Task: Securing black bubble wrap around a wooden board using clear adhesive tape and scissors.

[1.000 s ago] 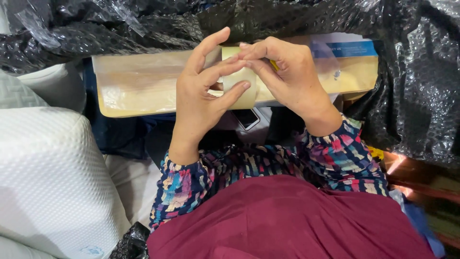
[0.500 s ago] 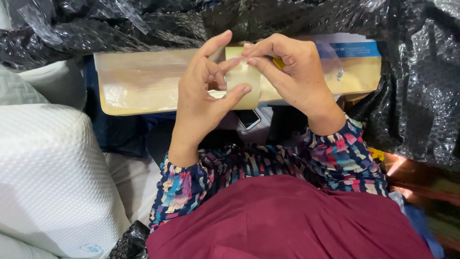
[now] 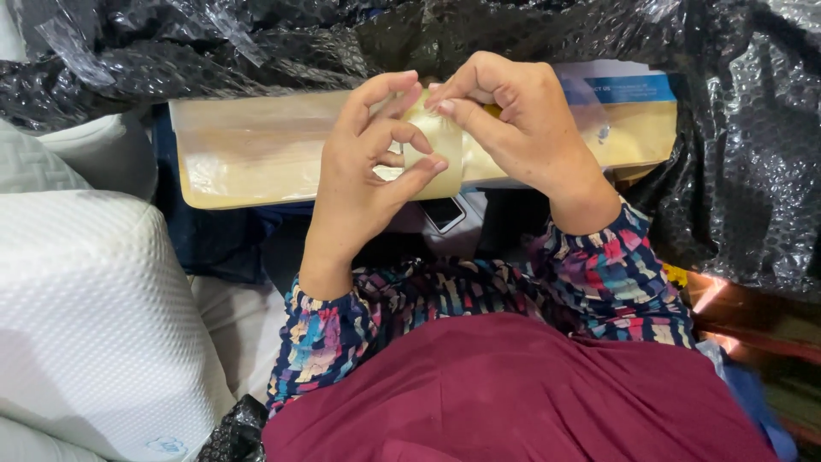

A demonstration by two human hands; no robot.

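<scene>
My left hand point(image 3: 368, 184) grips a roll of clear packing tape point(image 3: 438, 150), thumb under it and fingers curled over its top. My right hand point(image 3: 522, 128) pinches at the top edge of the same roll with fingertips close to my left fingers. Both hands hover just above a long tan cardboard box point(image 3: 256, 150) wrapped in clear film, which lies across the view. Most of the roll is hidden by my fingers.
Black bubble wrap point(image 3: 735, 171) surrounds the box at the back and right. A white textured pillow point(image 3: 85, 316) lies at the left. A dark phone-like object point(image 3: 443, 212) shows under my hands. My patterned sleeves and maroon clothing fill the bottom.
My fingers have shifted on the roll: the left index finger has curled down and the right fingertips have moved closer to it. The box has not moved.
</scene>
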